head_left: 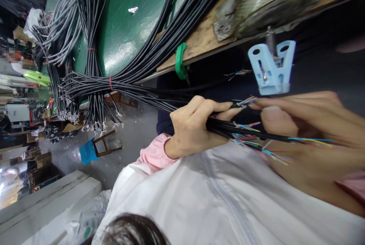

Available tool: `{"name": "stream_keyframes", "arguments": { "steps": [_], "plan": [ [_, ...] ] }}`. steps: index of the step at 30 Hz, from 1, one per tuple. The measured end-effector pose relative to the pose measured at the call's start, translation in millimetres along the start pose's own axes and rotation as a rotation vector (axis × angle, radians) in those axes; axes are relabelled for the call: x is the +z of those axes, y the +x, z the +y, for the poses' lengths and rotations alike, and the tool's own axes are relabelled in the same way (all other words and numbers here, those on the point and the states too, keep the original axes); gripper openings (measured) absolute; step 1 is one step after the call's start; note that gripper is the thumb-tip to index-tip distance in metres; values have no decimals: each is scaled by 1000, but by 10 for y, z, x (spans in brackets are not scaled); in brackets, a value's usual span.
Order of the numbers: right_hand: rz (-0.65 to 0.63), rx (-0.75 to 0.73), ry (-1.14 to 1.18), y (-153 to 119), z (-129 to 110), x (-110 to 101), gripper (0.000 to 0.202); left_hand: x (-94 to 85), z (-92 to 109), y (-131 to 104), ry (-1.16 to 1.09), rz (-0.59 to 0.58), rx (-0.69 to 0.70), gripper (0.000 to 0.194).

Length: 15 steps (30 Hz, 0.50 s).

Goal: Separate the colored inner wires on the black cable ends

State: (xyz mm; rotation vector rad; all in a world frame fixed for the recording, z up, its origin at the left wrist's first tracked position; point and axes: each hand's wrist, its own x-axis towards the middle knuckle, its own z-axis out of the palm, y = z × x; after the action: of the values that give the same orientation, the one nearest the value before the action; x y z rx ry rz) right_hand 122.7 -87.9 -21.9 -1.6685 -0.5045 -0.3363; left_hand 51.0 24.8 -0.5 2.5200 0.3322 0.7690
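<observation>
My left hand (191, 125) is closed around a bundle of black cables (219, 125). Between its thumb and forefinger it pinches the end of one cable, whose thin coloured wires (247, 101) fan out to the right. The fingertips of my right hand (308, 131) are closed at those wires; this hand is partly blurred. Other stripped ends with loose coloured wires (273, 155) stick out below, close to the right palm. The cables run back left to a red tie (111, 83) near the table edge.
A green table (128, 28) carries more tied black cables (90, 20) and grey cables (61, 20). A green clamp (180, 60) sits at the wooden edge. A light-blue plastic clip (270, 68) hangs above my right hand. A blue-seated stool (88, 151) stands on the floor.
</observation>
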Motion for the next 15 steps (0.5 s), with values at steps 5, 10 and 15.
{"name": "stream_keyframes", "arguments": {
  "steps": [5,10,15],
  "plan": [
    [-94,206,100,97,-86,-12,40,-28,10,19,11,-16,3,21],
    [-233,688,250,266,-221,-100,58,-47,21,50,-40,6,44,21],
    [-130,828,309,208,-162,-31,61,-42,19,43,-32,-10,19,23]
  ]
}}
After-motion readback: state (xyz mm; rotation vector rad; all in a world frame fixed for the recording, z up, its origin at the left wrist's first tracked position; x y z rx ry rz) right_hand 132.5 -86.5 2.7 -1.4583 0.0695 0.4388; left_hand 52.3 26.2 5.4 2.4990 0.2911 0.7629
